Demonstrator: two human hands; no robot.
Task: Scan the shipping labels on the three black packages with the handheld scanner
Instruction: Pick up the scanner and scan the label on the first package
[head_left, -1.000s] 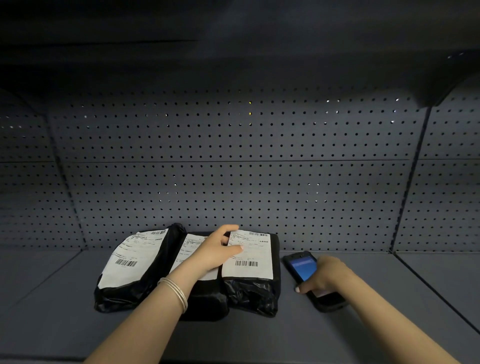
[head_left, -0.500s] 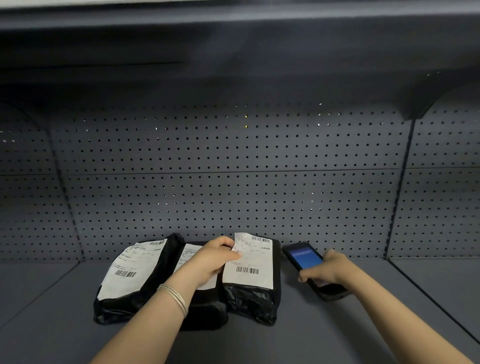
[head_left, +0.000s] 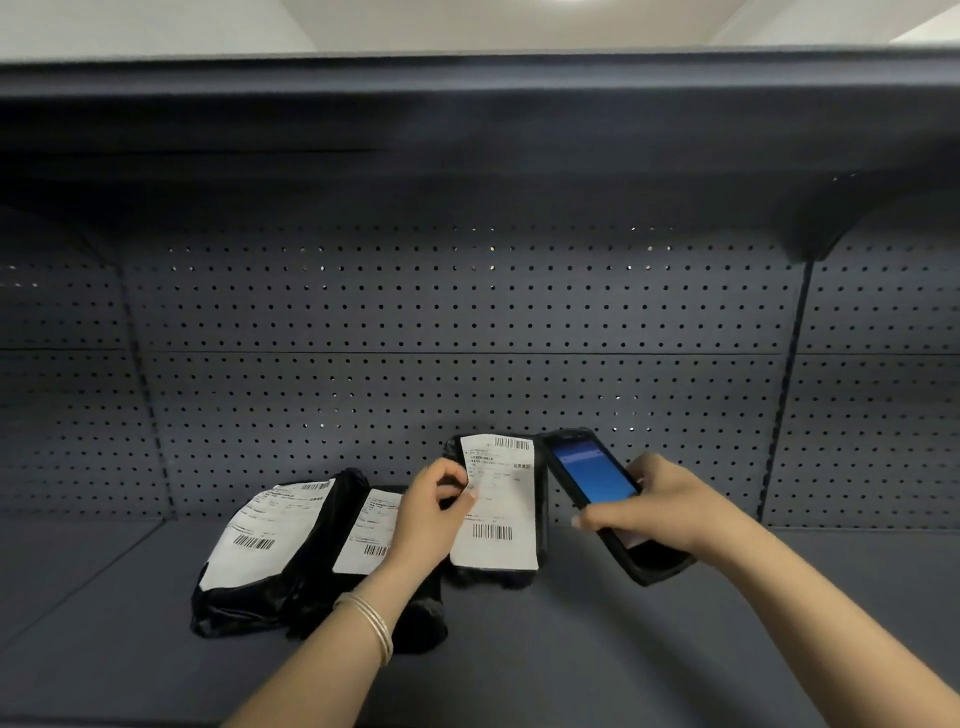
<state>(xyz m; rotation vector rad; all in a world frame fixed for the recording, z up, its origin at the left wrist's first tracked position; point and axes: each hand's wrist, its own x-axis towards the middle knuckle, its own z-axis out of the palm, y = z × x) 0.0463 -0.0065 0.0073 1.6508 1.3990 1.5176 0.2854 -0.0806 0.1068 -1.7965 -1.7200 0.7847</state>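
Three black packages with white shipping labels are on a dark shelf. The left package (head_left: 260, 551) and the middle package (head_left: 363, 540) lie flat, side by side. My left hand (head_left: 428, 512) grips the left edge of the right package (head_left: 496, 509) and holds it tilted up off the shelf, its label and barcode facing me. My right hand (head_left: 660, 506) holds the black handheld scanner (head_left: 602, 493) just right of that package, its blue screen lit and its top end close to the package's upper right corner.
The grey shelf floor (head_left: 571, 649) stretches left and right of the packages. A perforated back panel (head_left: 467, 338) rises behind them. An upper shelf (head_left: 467, 114) overhangs, with a dark bracket (head_left: 826, 218) at the upper right.
My left hand has taken the right package by its edge and lifted it upright. My right hand has picked the scanner up from the shelf and brought it up beside the package.
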